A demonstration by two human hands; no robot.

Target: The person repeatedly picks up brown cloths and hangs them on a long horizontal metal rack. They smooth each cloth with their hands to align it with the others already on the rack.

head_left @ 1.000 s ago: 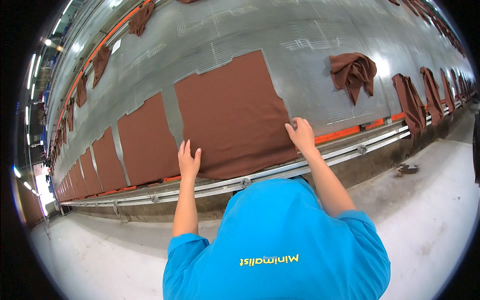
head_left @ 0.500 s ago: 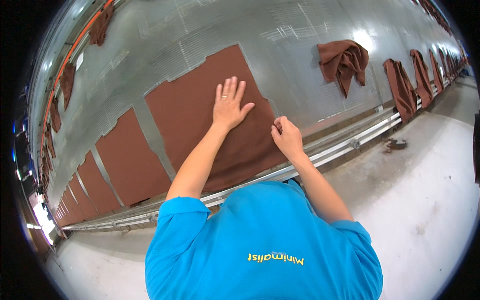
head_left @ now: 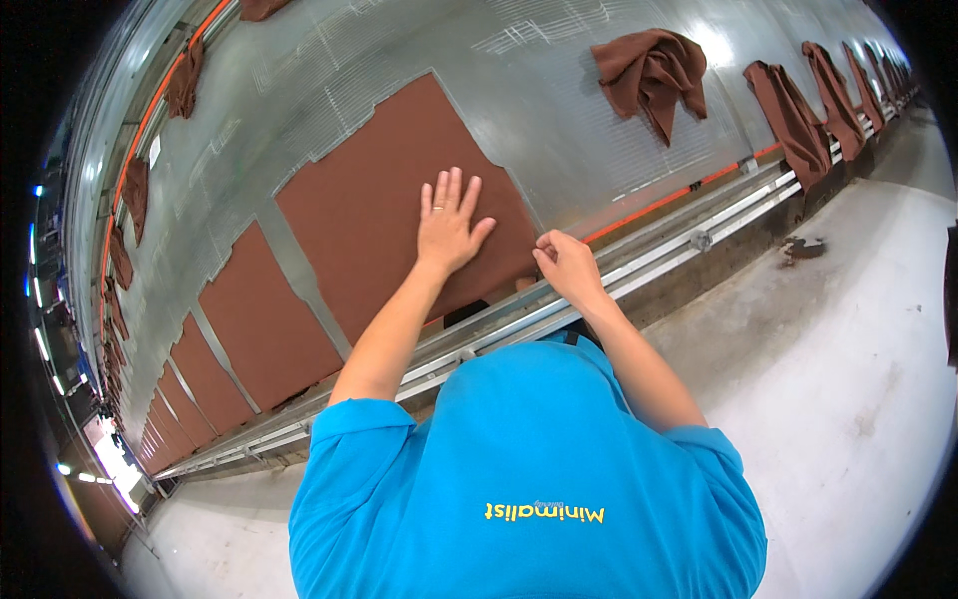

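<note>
A brown fabric panel [head_left: 369, 200] lies spread on the grey metal table [head_left: 569, 130] in front of me, its outline stepped along the far side. My left hand [head_left: 451, 225] rests flat on its right half, fingers spread, with a ring on one finger. At the panel's right edge, my right hand [head_left: 566, 265] is closed, thumb and fingertips together next to the cloth. What sits between those fingertips, if anything, is hidden. The panel's near edge lies by the front rails, partly behind my left forearm.
Metal rails [head_left: 639, 270] run along the table's front, with an orange strip [head_left: 639, 215] beside them. Another flat brown panel [head_left: 261, 314] lies to the left, several more beyond. A crumpled brown cloth [head_left: 654, 80] sits at right; brown cloths [head_left: 793, 125] hang over the rails.
The panel's near part, which bulged over the rails, has drawn back, so the rails and a dark gap show there. The view has shifted slightly. My left hand stays flat, my right closed.
</note>
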